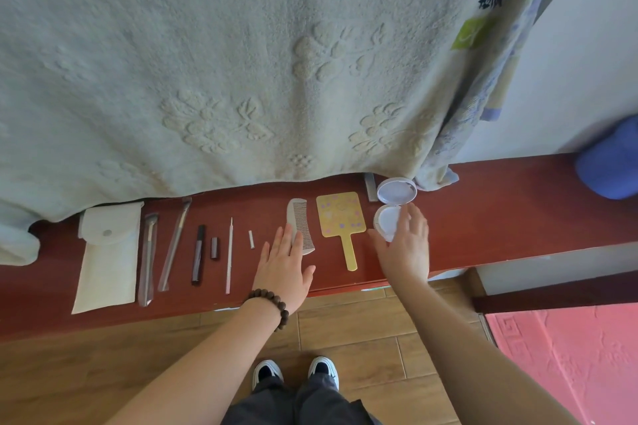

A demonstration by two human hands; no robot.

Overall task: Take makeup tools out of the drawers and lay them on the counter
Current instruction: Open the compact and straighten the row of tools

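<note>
Head: both hands' grip spread; one comb (301,225), one mirror (341,222), perhaps two brushes.

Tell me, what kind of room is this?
Probably a bedroom or dressing corner at home: a red counter holds a comb, a yellow hand mirror and an open compact, with a towel hanging behind.

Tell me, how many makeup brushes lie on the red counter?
2. One brush lies beside the white pouch; the other brush lies just right of it. The towel's edge may hide more.
</note>
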